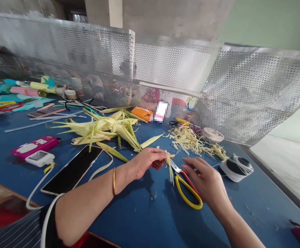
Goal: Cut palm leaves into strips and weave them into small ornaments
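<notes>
My left hand [150, 161], with a gold bangle on its wrist, pinches a small knotted bundle of pale husk strips [168, 163] between thumb and fingertips. Loose ends of the bundle hang down. To its right, my right hand [205, 175] is curled, thumb and fingertips close together; whatever they grip, if anything, is too small to make out. Scissors [188, 194] with one yellow and one red handle lie under and beside the right hand, blades toward the husk bundle. A spool of white thread [236, 168] stands right of that hand, a thin line running from it toward the hand.
Behind my hands lie a heap of green-yellow husks [108, 125] and a pile of shredded strips [188, 139]. A tape roll [213, 134] stands beyond. At left are a dark phone [72, 170], a magenta device [34, 146] and a white cable. A perforated metal screen [170, 65] edges the table.
</notes>
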The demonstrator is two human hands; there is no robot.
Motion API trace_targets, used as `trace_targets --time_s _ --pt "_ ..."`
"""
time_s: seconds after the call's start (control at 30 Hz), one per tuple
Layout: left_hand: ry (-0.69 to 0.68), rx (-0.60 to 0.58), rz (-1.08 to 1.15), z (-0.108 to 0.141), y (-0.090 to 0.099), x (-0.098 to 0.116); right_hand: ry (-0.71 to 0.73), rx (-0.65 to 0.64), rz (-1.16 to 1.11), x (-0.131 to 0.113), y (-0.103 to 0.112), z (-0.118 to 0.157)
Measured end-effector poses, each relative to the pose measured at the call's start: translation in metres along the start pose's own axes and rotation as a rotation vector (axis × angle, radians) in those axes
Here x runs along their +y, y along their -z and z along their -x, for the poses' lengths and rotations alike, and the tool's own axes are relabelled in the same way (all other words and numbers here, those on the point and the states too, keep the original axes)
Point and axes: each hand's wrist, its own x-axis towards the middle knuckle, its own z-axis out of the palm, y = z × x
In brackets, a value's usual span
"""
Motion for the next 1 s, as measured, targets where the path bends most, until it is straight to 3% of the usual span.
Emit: trace_targets --time_s 0.07,0.13,0.33,0.5,0.6,0.73,1.0 --pt "0.013 -0.030 -0.022 0.001 -0.003 -0.002 -0.019 0.074 -0.282 -0.008 -0.005 0.000" --pt "0.024 -0.057 -0.041 0.002 -0.006 -0.005 -0.028 0.072 -0.425 -0.015 -0.011 0.000" --pt "-0.019 -0.041 -0.149 0.002 -0.011 -0.011 -0.005 0.126 -0.377 -0.026 -0.018 0.002" --pt "-0.079 0.055 -0.186 -0.002 -0.011 -0.014 -0.316 -0.032 -0.697 -0.025 -0.024 0.000" --pt "-0.076 0.049 -0.193 -0.003 -0.012 -0.015 -0.380 -0.160 -0.817 -0.027 -0.030 0.000" --pt "-0.037 0.074 -0.126 0.000 -0.016 -0.014 -0.354 -0.141 -0.835 -0.030 -0.037 0.004" --pt "0.012 0.207 -0.046 -0.002 -0.020 -0.020 -0.300 -0.091 -0.656 -0.031 -0.042 0.008"
